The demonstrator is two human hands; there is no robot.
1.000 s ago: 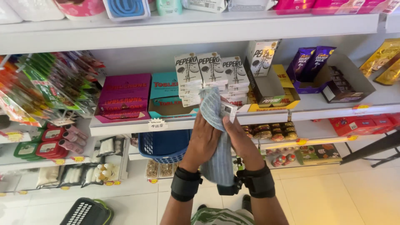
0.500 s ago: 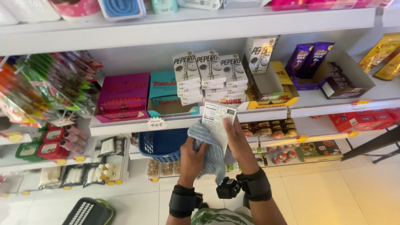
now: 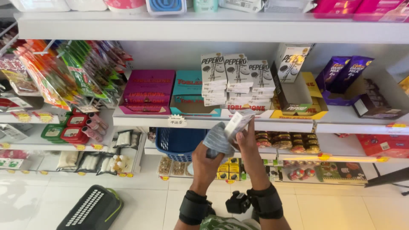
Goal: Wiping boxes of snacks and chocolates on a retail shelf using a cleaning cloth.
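A: Which step is in hand?
B: Wiping, I judge. The right hand (image 3: 247,142) pinches a slim white snack box (image 3: 237,123) just below the shelf edge (image 3: 272,124); the left hand (image 3: 207,159) presses a grey cloth (image 3: 217,140) against it.
A: And next?
B: Probably a steady grip and room among the far white box stacks (image 3: 236,83) above.

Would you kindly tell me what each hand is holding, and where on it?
The right hand holds a slim white box by its lower end. The left hand clutches a grey cloth, bunched against the box.
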